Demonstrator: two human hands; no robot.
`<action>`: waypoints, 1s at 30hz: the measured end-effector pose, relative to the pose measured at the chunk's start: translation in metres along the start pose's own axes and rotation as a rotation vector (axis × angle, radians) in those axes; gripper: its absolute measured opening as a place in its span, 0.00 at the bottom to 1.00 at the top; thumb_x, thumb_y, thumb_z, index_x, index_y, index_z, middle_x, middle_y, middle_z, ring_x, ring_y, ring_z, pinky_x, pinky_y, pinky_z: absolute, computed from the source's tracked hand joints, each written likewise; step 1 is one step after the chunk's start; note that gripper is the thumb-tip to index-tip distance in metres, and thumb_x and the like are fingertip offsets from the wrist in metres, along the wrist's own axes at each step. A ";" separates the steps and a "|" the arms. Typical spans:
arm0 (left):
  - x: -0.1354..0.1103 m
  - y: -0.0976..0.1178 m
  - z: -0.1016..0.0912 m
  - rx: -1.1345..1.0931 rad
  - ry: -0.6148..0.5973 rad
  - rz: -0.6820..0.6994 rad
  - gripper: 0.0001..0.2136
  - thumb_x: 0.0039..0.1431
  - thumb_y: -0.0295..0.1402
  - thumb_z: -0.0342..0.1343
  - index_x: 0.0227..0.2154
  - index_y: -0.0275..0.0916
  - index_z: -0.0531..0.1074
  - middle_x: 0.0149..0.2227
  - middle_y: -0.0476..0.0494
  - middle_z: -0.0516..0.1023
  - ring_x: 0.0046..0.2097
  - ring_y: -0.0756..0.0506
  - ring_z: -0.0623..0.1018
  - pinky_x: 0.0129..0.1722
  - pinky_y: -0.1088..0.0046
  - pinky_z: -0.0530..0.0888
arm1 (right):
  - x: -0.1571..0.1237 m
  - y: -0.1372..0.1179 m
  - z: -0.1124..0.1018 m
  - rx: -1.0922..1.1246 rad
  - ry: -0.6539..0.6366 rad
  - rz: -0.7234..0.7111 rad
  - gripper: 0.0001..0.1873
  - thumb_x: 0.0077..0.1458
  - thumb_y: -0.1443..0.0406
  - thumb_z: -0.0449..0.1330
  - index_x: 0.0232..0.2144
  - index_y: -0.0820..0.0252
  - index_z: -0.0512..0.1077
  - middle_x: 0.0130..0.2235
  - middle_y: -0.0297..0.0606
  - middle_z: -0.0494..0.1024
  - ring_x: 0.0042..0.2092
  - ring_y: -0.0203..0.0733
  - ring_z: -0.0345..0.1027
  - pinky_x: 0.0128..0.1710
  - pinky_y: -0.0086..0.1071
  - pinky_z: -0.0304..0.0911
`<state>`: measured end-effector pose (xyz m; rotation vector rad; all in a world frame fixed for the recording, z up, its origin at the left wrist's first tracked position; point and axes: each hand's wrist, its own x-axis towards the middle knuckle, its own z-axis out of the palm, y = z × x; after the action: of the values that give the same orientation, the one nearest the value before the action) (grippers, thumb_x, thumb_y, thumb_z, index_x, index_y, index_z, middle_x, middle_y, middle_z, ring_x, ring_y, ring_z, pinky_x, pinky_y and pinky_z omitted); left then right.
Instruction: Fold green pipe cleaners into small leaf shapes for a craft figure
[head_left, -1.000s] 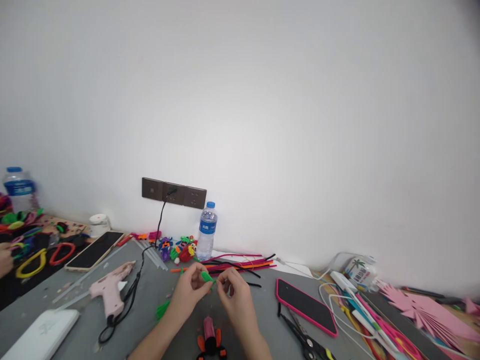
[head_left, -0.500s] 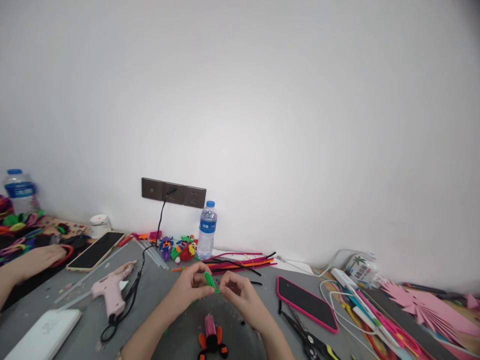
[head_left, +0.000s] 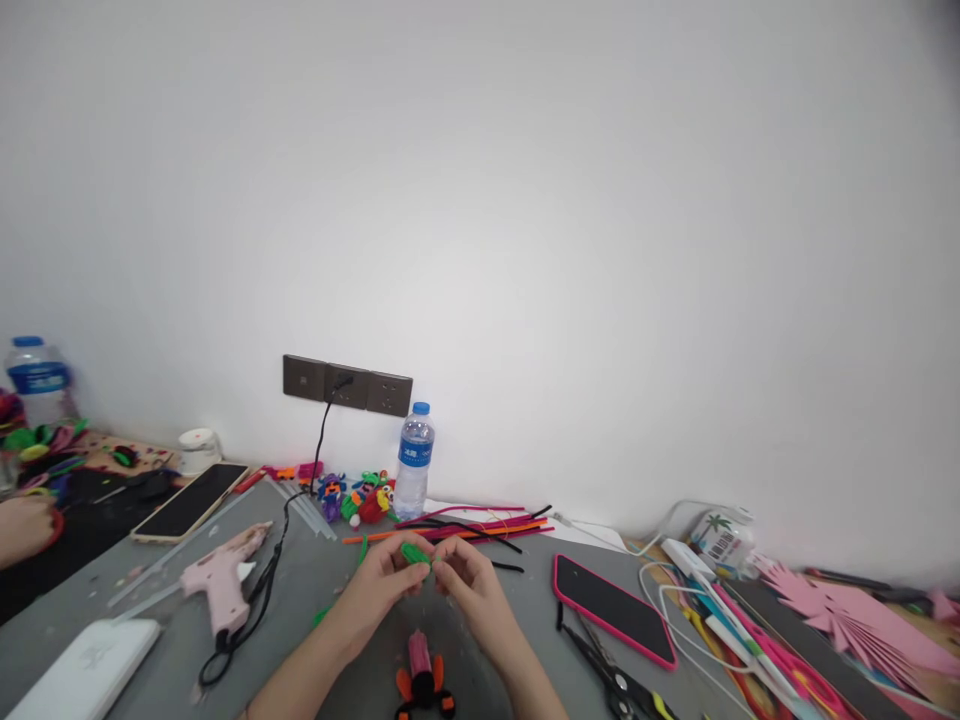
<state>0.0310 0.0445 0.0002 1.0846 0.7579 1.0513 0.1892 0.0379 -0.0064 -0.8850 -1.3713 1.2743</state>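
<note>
Near the front middle of the table, my left hand point(head_left: 382, 583) pinches a green pipe cleaner point(head_left: 415, 553) that is bent into a small flat loop. The fingertips of my right hand point(head_left: 466, 580) close on the same piece at its right end, touching the left fingertips; the exact grip is partly hidden. A green length point(head_left: 364, 548) shows behind my left wrist. Below both hands lies a small pipe cleaner figure point(head_left: 421, 672) with a pink top, black body and orange parts.
A pink glue gun point(head_left: 221, 580) with its cord lies left, beside a white power bank point(head_left: 86, 665). Loose pipe cleaners point(head_left: 480, 525) and a water bottle point(head_left: 415, 465) stand behind. To the right are a phone point(head_left: 615, 610) and scissors point(head_left: 611, 675). Another person's hand point(head_left: 26, 530) is far left.
My hands have drawn together, and the green loop has tilted flatter. The other person's hand, holding red-handled scissors, has moved left toward the frame's edge.
</note>
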 end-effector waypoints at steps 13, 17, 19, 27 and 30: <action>0.004 -0.007 -0.002 0.183 0.020 0.031 0.11 0.49 0.39 0.63 0.29 0.37 0.75 0.24 0.52 0.71 0.27 0.50 0.69 0.30 0.76 0.65 | 0.000 -0.004 -0.002 -0.001 0.053 0.029 0.21 0.46 0.49 0.64 0.26 0.60 0.67 0.25 0.30 0.65 0.25 0.34 0.58 0.27 0.28 0.55; 0.005 -0.007 -0.002 0.238 -0.016 0.079 0.11 0.42 0.38 0.67 0.26 0.36 0.74 0.25 0.50 0.74 0.29 0.48 0.71 0.30 0.75 0.66 | 0.002 -0.003 -0.003 -0.017 0.072 0.010 0.22 0.45 0.47 0.64 0.25 0.59 0.67 0.24 0.30 0.64 0.24 0.33 0.56 0.25 0.28 0.54; 0.007 -0.008 -0.001 0.264 -0.022 0.108 0.11 0.40 0.36 0.68 0.25 0.36 0.74 0.25 0.49 0.75 0.29 0.47 0.73 0.31 0.74 0.67 | 0.002 -0.003 -0.003 -0.028 0.080 0.013 0.23 0.45 0.46 0.64 0.25 0.59 0.67 0.24 0.30 0.64 0.23 0.34 0.56 0.24 0.29 0.54; 0.006 -0.010 -0.001 0.430 0.022 0.199 0.05 0.46 0.33 0.62 0.23 0.36 0.77 0.24 0.46 0.78 0.28 0.46 0.73 0.29 0.74 0.67 | 0.001 -0.001 -0.005 -0.066 0.067 -0.008 0.21 0.48 0.47 0.62 0.26 0.59 0.67 0.23 0.29 0.62 0.24 0.33 0.54 0.24 0.28 0.52; 0.005 -0.008 0.000 0.454 0.029 0.208 0.05 0.46 0.32 0.61 0.22 0.35 0.76 0.24 0.46 0.77 0.27 0.47 0.73 0.28 0.74 0.67 | 0.001 -0.001 -0.005 -0.077 0.073 -0.012 0.22 0.47 0.47 0.62 0.26 0.60 0.66 0.23 0.30 0.63 0.24 0.33 0.53 0.23 0.28 0.51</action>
<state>0.0353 0.0483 -0.0074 1.5645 0.9488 1.0984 0.1935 0.0394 -0.0057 -0.9660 -1.3735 1.1756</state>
